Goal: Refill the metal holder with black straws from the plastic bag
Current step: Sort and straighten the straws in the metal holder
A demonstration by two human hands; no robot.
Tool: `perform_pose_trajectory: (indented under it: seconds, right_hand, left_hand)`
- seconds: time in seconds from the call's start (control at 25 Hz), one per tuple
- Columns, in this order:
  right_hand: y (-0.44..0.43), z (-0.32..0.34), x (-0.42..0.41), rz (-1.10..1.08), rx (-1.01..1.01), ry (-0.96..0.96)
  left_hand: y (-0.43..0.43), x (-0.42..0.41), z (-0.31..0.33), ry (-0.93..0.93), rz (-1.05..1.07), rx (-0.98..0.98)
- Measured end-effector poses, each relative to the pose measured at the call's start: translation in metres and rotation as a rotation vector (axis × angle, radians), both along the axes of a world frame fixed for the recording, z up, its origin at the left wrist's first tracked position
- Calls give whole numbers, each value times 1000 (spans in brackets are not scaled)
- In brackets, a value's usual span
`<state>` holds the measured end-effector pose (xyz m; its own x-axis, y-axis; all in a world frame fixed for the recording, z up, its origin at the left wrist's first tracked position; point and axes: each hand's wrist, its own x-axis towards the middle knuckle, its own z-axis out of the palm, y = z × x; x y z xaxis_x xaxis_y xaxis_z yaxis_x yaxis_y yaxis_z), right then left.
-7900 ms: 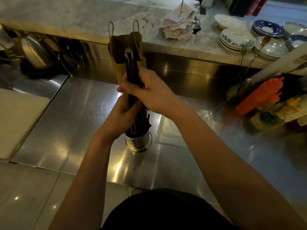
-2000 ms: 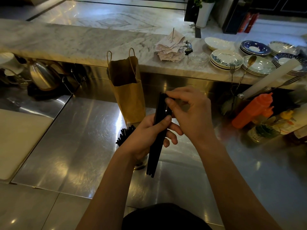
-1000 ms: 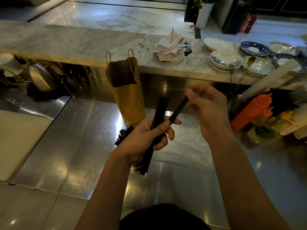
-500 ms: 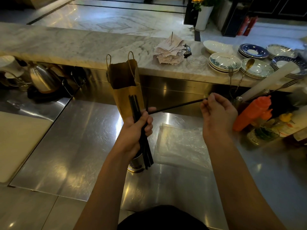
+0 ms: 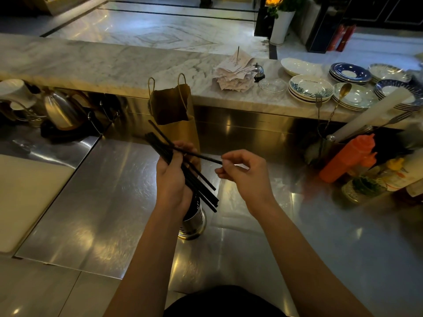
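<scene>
My left hand grips a bundle of black straws, tilted from upper left to lower right above the metal holder. The holder is a slotted steel cup on the steel counter, partly hidden by my left wrist. My right hand pinches the end of a single black straw, which lies across the top of the bundle. A clear plastic bag lies flat on the counter to the right of the holder, under my right forearm.
A brown paper bag stands just behind my hands. A kettle and a white cutting board are at the left. An orange squeeze bottle, sauce jars and a utensil cup stand at right. Stacked plates sit on the marble ledge.
My left hand has tilted the bundle so its top leans left. My right hand has moved the single straw left and down, so it now crosses the bundle.
</scene>
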<state>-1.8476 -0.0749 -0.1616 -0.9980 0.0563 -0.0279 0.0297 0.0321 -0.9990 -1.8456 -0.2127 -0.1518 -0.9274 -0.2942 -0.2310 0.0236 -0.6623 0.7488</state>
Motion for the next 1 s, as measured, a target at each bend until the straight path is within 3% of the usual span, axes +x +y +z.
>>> perform_pose_trajectory:
  seconds: [0.16,0.32,0.4,0.56,0.64,0.8,1.0]
  right_hand:
    - [-6,-5,-2,-16,125,1]
    - [1,3,-4,376,484,-21]
    - [8,12,-7,452,583,0]
    - [20,40,-17,95,511,330]
    - [17,53,-17,92,576,489]
    - [11,53,-13,190,717,539]
    - [17,47,-11,141,628,548]
  left_hand:
    - [0,2,2,55,21,97]
    - [-2,1,-3,105,-21,-51]
    - [-3,2,-4,145,-117,-128]
    - [-1,4,-12,202,-426,-273]
    - [1,7,-14,219,-579,-332]
    - [4,14,-13,267,-817,-430]
    - [3,16,-11,243,-895,-366]
